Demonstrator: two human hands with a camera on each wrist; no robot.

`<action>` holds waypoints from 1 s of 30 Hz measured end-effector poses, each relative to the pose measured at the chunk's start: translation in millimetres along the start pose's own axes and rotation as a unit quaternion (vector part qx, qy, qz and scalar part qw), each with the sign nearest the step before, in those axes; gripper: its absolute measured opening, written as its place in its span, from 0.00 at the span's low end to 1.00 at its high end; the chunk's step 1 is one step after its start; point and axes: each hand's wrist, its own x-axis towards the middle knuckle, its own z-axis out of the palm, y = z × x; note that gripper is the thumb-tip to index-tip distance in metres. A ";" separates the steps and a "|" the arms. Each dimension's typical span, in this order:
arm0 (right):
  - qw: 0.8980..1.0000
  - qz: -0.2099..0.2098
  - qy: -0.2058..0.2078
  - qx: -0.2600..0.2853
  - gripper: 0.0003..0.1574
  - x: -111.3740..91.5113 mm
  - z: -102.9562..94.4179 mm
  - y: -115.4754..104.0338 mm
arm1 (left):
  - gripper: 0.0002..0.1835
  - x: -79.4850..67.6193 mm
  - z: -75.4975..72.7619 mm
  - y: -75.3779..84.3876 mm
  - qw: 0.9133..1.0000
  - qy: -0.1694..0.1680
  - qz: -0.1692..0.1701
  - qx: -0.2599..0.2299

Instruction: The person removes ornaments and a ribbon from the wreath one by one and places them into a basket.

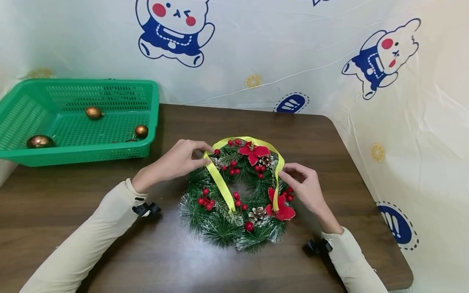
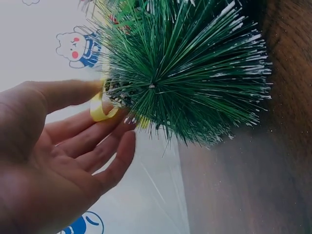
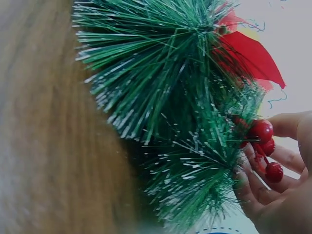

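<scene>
A green wreath (image 1: 223, 230) with frosted needles, red berries, pine cones and red poinsettias lies on the table. Over it runs a long yellow ribbon (image 1: 221, 183), looped round the far side with both ends hanging toward the near side. At the wreath's upper left, my left hand (image 1: 183, 159) pinches the ribbon between thumb and fingers; the left wrist view shows a fold of the ribbon (image 2: 101, 111) there. On the opposite side my right hand (image 1: 304, 185) pinches the ribbon's right stretch. Red berries (image 3: 261, 130) partly cover those fingertips in the right wrist view.
A green plastic basket (image 1: 99, 154) stands at the back left, holding a few bronze baubles (image 1: 94, 113). The brown wooden table (image 1: 176, 260) ends at a rounded right edge. Behind it hangs a white sheet (image 1: 234, 53) printed with cartoon bears.
</scene>
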 end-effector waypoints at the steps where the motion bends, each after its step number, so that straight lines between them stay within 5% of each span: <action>1: 1.000 -0.001 -0.002 0.000 0.10 0.0 0.1 0.5 | 0.15 0.3 -0.4 0.3 1.000 0.007 0.001 -0.001; 14: 0.999 -0.002 -0.006 -0.050 0.21 -4.9 8.0 -6.0 | 0.11 -1.3 -2.2 11.9 0.997 0.055 0.041 -0.029; 30: 0.996 -0.050 0.079 -0.015 0.16 -4.6 6.9 -1.6 | 0.14 -4.4 -5.1 20.6 0.996 0.065 0.060 -0.003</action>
